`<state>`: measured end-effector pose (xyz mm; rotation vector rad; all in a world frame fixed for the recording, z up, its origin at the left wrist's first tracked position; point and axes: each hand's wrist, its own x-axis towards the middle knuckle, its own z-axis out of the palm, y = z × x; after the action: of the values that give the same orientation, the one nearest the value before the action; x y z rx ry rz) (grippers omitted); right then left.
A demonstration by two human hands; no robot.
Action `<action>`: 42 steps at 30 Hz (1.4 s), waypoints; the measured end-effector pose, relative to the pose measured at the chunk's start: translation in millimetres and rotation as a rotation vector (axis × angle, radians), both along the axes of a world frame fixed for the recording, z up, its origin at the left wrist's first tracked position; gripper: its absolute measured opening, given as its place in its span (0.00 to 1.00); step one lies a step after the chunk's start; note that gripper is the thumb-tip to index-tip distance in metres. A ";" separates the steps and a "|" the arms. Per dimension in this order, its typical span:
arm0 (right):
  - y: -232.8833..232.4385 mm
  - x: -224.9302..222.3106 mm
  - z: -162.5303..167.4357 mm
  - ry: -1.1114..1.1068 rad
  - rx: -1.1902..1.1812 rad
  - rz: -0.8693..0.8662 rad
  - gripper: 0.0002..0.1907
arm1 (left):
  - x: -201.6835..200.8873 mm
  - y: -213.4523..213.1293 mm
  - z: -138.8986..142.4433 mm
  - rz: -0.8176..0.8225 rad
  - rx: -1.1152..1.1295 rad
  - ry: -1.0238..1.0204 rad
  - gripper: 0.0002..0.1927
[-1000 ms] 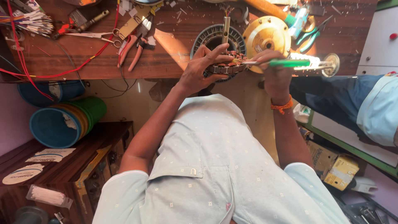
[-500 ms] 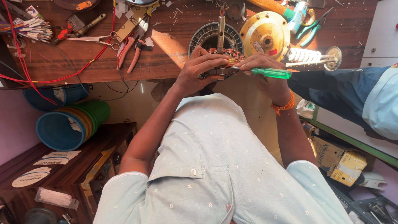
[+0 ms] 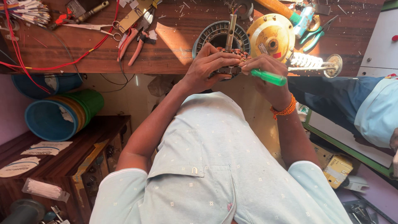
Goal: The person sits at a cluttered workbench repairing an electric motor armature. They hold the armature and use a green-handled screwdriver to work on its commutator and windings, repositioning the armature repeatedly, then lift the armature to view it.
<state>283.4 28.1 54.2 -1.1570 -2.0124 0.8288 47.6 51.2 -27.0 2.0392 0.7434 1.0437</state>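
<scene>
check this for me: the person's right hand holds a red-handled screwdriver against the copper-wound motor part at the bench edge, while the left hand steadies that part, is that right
Not quite: the handle is green, not red. The head view shows the right hand gripping a green-handled screwdriver against the copper-wound motor part at the edge of the wooden bench, while the left hand steadies that part.

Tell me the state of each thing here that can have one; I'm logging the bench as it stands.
left hand: fingers closed on the wound motor core, held at the bench edge
right hand: gripping the green-handled screwdriver, tip at the core
scissors: lying closed
red-handled pliers: lying on the bench, handles apart
yellow motor cover: off, resting on the bench
stacked buckets: on their side
</scene>
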 end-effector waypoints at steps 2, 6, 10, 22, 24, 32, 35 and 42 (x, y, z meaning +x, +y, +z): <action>3.6 -4.0 -8.1 -0.024 0.029 -0.049 0.10 | 0.0 0.9 -1.9 0.019 0.013 -0.002 0.26; 7.8 -1.8 -12.8 -0.040 -0.030 -0.068 0.08 | 0.4 0.0 -4.8 0.020 0.004 -0.020 0.26; 7.6 -0.7 -9.0 0.031 -0.112 -0.030 0.08 | -1.0 0.0 -5.7 0.028 0.042 -0.063 0.26; 15.1 -15.4 -1.9 -0.057 -0.197 -0.134 0.06 | -1.5 3.9 -7.9 0.060 0.012 -0.085 0.22; 17.2 -5.9 -2.2 -0.016 -0.187 -0.108 0.06 | -1.0 4.0 -6.2 0.044 0.000 -0.112 0.21; 12.5 13.4 -11.0 0.578 -0.344 -0.176 0.05 | 11.9 2.4 6.3 0.037 -0.416 -0.369 0.23; 7.1 17.2 -14.3 0.474 -0.291 -0.131 0.04 | 16.6 3.9 9.3 0.044 -0.450 -0.385 0.25; 5.6 24.5 -20.5 0.470 -0.344 -0.179 0.06 | 20.3 13.4 14.0 0.049 -0.486 -0.393 0.28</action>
<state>308.0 33.7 33.7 -1.1707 -1.3984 1.2523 68.0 64.6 -13.0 1.3612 0.7503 1.1179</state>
